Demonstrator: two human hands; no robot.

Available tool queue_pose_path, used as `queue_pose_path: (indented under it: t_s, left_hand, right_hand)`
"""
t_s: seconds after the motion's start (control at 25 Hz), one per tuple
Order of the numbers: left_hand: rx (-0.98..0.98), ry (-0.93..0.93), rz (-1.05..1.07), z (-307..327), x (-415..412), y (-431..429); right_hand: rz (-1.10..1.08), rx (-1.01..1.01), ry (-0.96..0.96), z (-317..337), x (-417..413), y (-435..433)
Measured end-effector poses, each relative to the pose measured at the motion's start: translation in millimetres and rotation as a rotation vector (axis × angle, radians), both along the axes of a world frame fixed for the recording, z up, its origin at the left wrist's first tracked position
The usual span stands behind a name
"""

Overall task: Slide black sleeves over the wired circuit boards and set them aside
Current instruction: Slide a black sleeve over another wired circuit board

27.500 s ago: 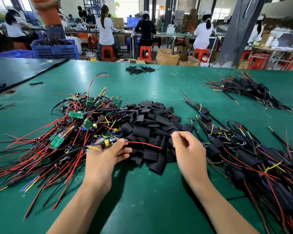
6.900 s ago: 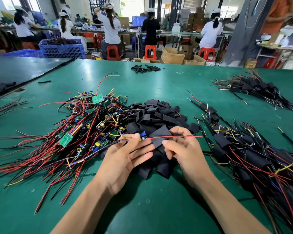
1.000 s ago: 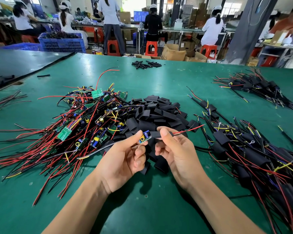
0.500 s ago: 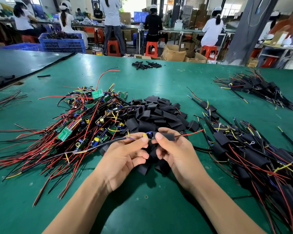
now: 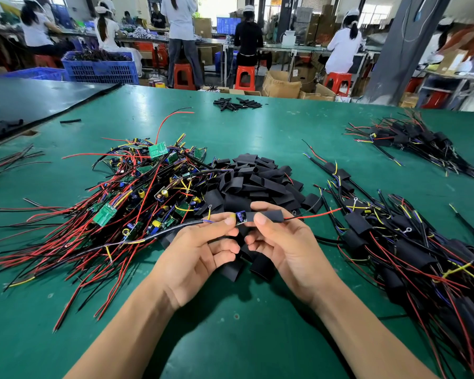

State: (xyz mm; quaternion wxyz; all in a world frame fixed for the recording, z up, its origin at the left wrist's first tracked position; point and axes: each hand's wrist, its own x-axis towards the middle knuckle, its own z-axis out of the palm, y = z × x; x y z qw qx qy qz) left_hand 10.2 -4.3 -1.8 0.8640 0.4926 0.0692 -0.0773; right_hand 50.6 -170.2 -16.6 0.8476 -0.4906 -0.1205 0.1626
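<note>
The left hand (image 5: 203,250) pinched the circuit board (image 5: 240,216); the right hand (image 5: 282,242) gripped the black sleeve (image 5: 270,215), best drawn straight along the wires

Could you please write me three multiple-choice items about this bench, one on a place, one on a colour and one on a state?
1. Where does the pile of empty sleeves lie?
A. Left of the bare boards
B. Between the bare boards and the finished pieces
C. In the blue crate

2. What colour is the table?
A. Green
B. White
C. Red

3. How far is the sleeve on the held board?
A. Fully covering it
B. Not touching it
C. Partly on, one end bare

Answers: B, boards left and finished pieces right; A, the top is green; C, between the left hand and right hand a capacitor end sticks out.
</note>
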Motion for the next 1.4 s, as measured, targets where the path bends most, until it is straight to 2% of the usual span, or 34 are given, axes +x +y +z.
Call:
queue_pose_path:
  t_s: [0.2, 0.36, 0.6, 0.84, 1.08, 1.32, 1.4]
  left_hand:
    - [-0.012, -0.022, 0.005, -1, 0, 1]
    - [-0.004, -0.045, -0.005, -1, -1, 1]
    - [0.026, -0.088, -0.033, -2, -2, 2]
    - [0.079, -0.089, 0.055, -5, 1, -3]
    - [0.011, -0.062, 0.065, -4, 2, 1]
    - [0.037, -0.058, 0.079, -8, 2, -2]
    - [0.050, -0.047, 0.087, -8, 3, -2]
  right_hand:
    - [-0.024, 0.053, 0.038, 0, 0, 2]
    - [-0.052, 0.002, -0.005, -1, 0, 1]
    - [-0.038, 0.083, -0.042, -7, -2, 6]
    - [-0.055, -0.005, -0.086, -15, 1, 7]
    - [-0.099, -0.002, -0.088, -12, 1, 6]
    - [-0.040, -0.069, -0.252, -11, -6, 11]
    - [-0.027, -0.069, -0.246, -10, -6, 10]
